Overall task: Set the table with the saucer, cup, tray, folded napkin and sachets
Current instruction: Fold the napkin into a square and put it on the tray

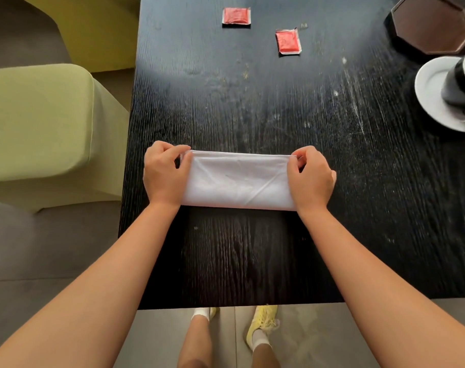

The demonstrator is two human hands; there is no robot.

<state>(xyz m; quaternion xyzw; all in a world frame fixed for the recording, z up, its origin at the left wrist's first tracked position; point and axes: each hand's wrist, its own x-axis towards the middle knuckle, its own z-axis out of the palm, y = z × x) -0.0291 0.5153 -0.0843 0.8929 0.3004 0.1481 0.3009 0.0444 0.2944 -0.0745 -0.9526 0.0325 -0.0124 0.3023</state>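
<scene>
Both hands, left hand (164,173) and right hand (311,176), pinch napkin (239,181) far corners; bare table (252,102) beyond.

Both bare forearms reach forward side by side. The left hand (164,174) and right hand (311,176) lie knuckles-up, level with each other, thumbs and forefingers pinching inward at their far ends.

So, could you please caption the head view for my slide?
Both hands, left and right, pinch a white napkin's far corners mid-fold on the dark table.
</scene>
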